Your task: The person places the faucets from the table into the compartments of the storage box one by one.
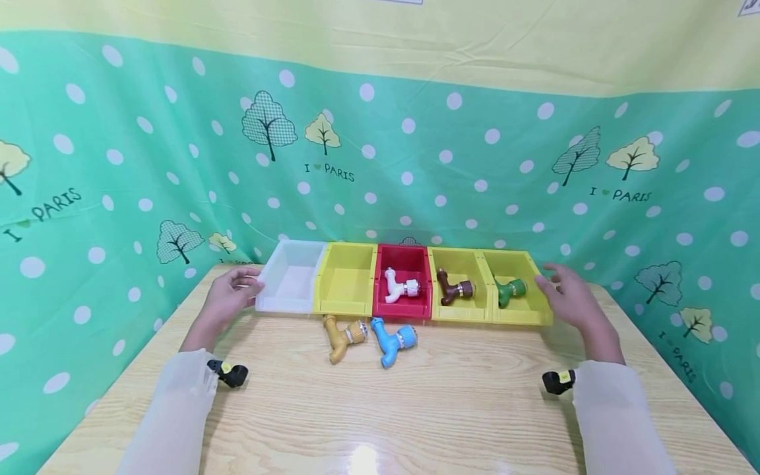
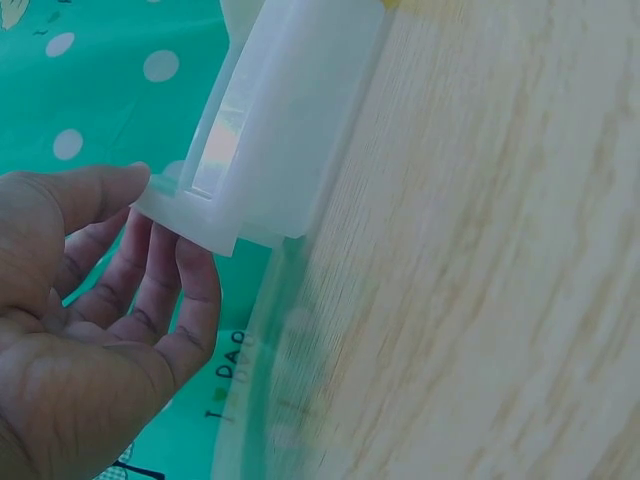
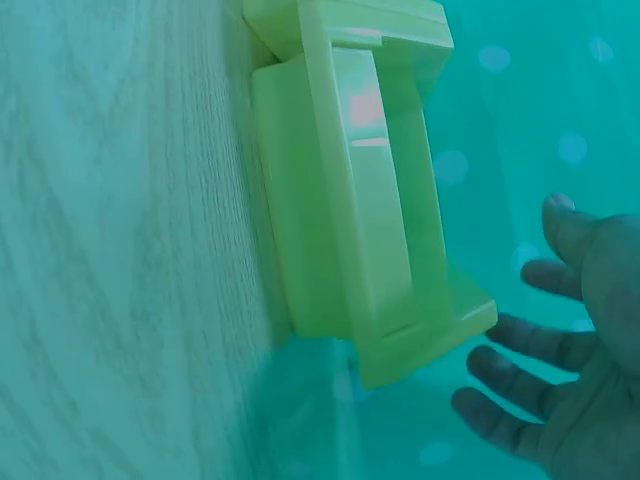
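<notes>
A row of joined bins stands at the back of the table. My left hand (image 1: 230, 297) is at the white bin (image 1: 285, 305) on the left end; in the left wrist view the thumb lies on its rim and curled fingers sit under it. Beside the yellow bin (image 1: 522, 316) on the right end is my right hand (image 1: 571, 297), its fingers loosely spread and holding nothing in the right wrist view. That bin contains a green tap (image 1: 503, 294). A brown tap (image 1: 446, 295) lies in the neighbouring yellow bin (image 1: 457, 314), a white tap (image 1: 392, 290) in the red bin (image 1: 400, 310).
Left of the red bin is another yellow bin (image 1: 344, 306) with bare floor. In front of the row, an ochre tap (image 1: 338, 340) and a blue tap (image 1: 388, 344) lie on the wooden table (image 1: 386, 409). A green dotted curtain (image 1: 427, 171) hangs behind and at both sides.
</notes>
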{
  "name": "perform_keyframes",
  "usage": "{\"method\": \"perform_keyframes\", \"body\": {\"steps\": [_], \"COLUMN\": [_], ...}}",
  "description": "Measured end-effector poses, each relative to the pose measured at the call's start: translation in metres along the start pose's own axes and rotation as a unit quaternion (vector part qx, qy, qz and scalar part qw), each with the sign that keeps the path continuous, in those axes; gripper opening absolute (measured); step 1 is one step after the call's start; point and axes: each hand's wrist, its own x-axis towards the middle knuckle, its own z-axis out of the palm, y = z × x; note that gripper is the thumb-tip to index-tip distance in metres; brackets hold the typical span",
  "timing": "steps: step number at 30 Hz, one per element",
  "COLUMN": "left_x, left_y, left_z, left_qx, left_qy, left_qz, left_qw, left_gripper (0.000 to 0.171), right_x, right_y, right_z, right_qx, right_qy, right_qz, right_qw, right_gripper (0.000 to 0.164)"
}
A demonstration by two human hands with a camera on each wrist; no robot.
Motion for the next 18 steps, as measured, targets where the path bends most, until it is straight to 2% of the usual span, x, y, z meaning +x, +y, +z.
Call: {"method": "perform_keyframes", "body": {"steps": [4, 9, 13, 18], "left_x": [0.001, 0.001, 0.000, 0.000], "left_y": [-0.001, -0.002, 0.000, 0.002], "left_z": [0.000, 0.001, 0.002, 0.001], "left_qx": [0.000, -0.003, -0.004, -0.006], "left_qy": [0.001, -0.001, 0.000, 0.000], "left_qz": [0.001, 0.002, 0.003, -0.002], "left_qw": [1.0000, 1.0000, 1.0000, 1.0000], "left_gripper": [0.046, 0.047, 0.047, 0.047], "right_x": [-0.003, -0.006, -0.004, -0.002], "right_y": [0.006, 0.011, 0.016, 0.022], "right_z": [-0.003, -0.003, 0.001, 0.006], "right_qx": [0.029, 0.056, 0.111, 0.173], "right_qy": [-0.004, -0.002, -0.001, -0.009], "right_qz": [0.068, 0.144, 0.183, 0.201], "right_qw": [0.997, 0.988, 0.977, 0.964], "right_gripper": [0.078, 0.087, 0.077, 0.068]}}
